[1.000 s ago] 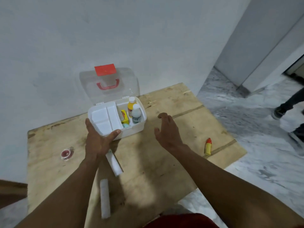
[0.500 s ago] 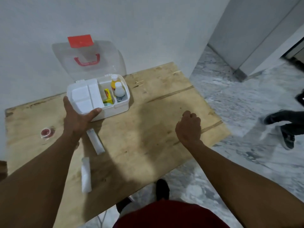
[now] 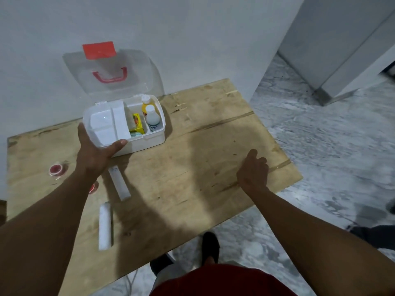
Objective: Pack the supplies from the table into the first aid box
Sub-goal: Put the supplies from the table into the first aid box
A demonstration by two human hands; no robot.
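We steady the open box and reach for a supply.

Our left hand grips the box by its near left corner, bracing it, we judge, for packing. Our right hand curls at the bench's right edge; whether it holds anything, we cannot tell. Two white tubes lie near left, unpacked.
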